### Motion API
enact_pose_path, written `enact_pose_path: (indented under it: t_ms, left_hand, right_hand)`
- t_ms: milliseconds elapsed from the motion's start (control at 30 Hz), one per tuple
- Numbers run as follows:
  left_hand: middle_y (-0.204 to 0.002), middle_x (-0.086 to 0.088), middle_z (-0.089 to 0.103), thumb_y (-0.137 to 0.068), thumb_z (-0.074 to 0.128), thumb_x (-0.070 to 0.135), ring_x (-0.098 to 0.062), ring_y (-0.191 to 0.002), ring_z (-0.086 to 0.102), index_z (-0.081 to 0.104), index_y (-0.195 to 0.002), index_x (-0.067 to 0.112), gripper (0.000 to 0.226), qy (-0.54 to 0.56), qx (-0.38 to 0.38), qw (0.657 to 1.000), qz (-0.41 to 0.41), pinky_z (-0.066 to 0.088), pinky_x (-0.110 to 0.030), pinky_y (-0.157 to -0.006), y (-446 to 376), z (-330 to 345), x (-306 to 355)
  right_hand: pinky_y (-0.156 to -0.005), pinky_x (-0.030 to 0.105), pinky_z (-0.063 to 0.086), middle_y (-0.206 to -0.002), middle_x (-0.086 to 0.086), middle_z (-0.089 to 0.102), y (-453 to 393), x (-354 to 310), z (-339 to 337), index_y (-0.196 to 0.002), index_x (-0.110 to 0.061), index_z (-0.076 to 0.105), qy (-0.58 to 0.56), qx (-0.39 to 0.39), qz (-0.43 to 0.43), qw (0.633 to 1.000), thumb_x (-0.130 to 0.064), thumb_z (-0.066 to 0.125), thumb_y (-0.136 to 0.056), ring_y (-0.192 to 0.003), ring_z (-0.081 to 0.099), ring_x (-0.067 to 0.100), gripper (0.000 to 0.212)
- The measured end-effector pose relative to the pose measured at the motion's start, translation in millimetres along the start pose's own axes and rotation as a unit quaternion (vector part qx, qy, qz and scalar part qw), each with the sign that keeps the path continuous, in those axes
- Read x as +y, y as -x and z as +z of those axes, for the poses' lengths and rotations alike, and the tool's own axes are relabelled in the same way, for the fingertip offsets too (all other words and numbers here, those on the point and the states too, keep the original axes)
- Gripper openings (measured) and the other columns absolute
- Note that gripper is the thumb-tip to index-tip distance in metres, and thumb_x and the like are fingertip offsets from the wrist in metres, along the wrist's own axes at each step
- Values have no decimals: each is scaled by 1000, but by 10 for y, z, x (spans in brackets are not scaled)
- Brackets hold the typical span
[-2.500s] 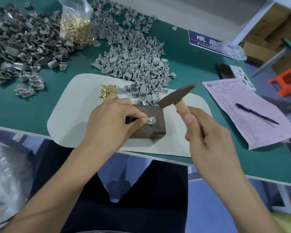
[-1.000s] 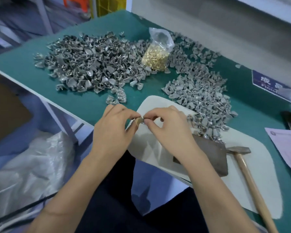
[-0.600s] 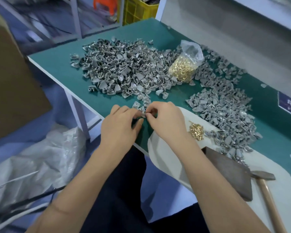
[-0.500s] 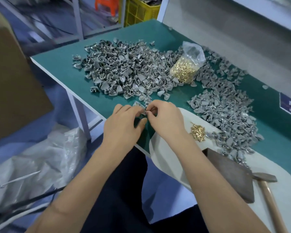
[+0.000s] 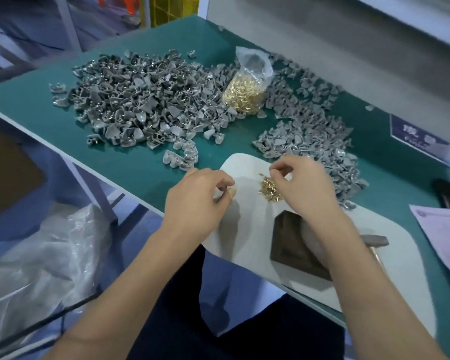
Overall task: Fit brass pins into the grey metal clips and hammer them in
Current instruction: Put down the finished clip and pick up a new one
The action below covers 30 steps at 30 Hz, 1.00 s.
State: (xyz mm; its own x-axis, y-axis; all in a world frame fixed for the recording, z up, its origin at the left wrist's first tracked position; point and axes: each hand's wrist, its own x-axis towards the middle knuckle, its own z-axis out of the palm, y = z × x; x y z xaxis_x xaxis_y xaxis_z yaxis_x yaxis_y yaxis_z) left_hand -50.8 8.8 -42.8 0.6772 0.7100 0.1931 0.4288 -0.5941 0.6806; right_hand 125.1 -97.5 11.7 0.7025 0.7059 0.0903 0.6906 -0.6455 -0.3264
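Head view: the left hand hovers over the left edge of the white mat, its fingers curled in; whether this grip has hold of anything cannot be told, since the thumb and forefinger hide the gap. The right hand is over the loose pins on the mat, thumb and forefinger pinched together just above them; whether a pin is in that grip is too small to tell. The pins lie jumbled, pointing every way. Behind the mat on the green worktop, unpinned clips spread right of the pin bag, and a bigger clip heap lies left of it. The dark block sits on the mat under the right wrist, with the hammer just right of it.
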Motion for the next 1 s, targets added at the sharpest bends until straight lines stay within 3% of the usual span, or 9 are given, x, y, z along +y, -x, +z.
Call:
enact_pose_path:
  t_ms: [233, 367, 500, 600, 700, 767, 833, 900, 1000]
  left_hand:
    - [-95, 20, 64, -87, 72, 41, -3, -98, 52, 69, -103, 40, 16, -5, -68, 997, 27, 38, -28, -69, -156, 269, 223]
    - [-101, 13, 64, -90, 69, 40, -11, -100, 58, 71, -108, 37, 18, -47, -61, 996, 46, 44, -30, -72, -163, 382, 375]
    - [-97, 8, 64, -92, 68, 40, -21, -96, 61, 73, -95, 34, 8, -89, -48, 994, 29, 43, -32, -68, -237, 422, 491]
    - [-98, 7, 62, -96, 64, 36, -21, -101, 57, 72, -92, 31, 10, -128, -57, 989, 42, 42, -33, -67, -272, 440, 512]
    - [-96, 7, 58, -98, 60, 36, -19, -104, 53, 70, -94, 31, 12, -131, -51, 989, 56, 43, -34, -68, -261, 463, 509]
    - [-95, 12, 61, -98, 60, 38, -12, -98, 55, 69, -96, 34, 10, -70, -35, 995, 55, 41, -31, -70, -241, 478, 537]
    - [-89, 20, 67, -97, 62, 37, 2, -81, 55, 69, -89, 36, 11, 71, -51, 995, 39, 42, -26, -69, -244, 486, 652]
    - [-77, 25, 69, -98, 64, 27, 8, -67, 56, 70, -81, 36, 19, 220, -103, 970, 22, 43, -14, -64, -266, 493, 804]
    - [-73, 15, 73, -96, 67, 22, 8, -66, 60, 76, -87, 26, 14, 333, -171, 927, -34, 42, -6, -64, -302, 495, 985]
  right_hand:
    - [-82, 38, 57, -96, -10, 76, 282, 546, -220, -97, -29, 79, 6, -4, 57, 998, -26, 65, -94, -93, 67, 16, 15]
    - [-78, 37, 57, -96, -12, 75, 406, 613, -150, -97, -31, 76, 13, 21, 52, 998, -27, 64, -93, -93, 66, 16, 14]
    - [-72, 30, 50, -97, -11, 74, 490, 599, -31, -98, -29, 75, -17, 90, 53, 994, -25, 61, -95, -92, 64, 14, 15]
    - [-68, 28, 44, -97, -10, 72, 509, 616, -7, -98, -27, 75, -18, 108, 47, 993, -25, 60, -97, -92, 62, 14, 14]
    - [-75, 32, 49, -98, -8, 71, 515, 611, -7, -101, -25, 75, -43, 120, 9, 992, -23, 61, -96, -93, 62, 13, 14]
    - [-81, 34, 51, -100, -7, 71, 545, 600, -8, -105, -22, 75, -84, 143, -31, 986, -20, 65, -95, -91, 59, 10, 14]
    - [-80, 33, 51, -98, -8, 70, 587, 588, -20, -111, -20, 74, -131, 154, -75, 976, -18, 71, -92, -86, 53, 6, 19]
    - [-79, 35, 51, -96, -10, 68, 616, 590, -32, -112, -22, 73, -159, 148, -101, 971, -18, 76, -87, -84, 52, 7, 25]
    - [-76, 41, 52, -94, -12, 68, 631, 617, -50, -106, -25, 72, -190, 166, -75, 965, -17, 78, -82, -83, 59, 13, 26]
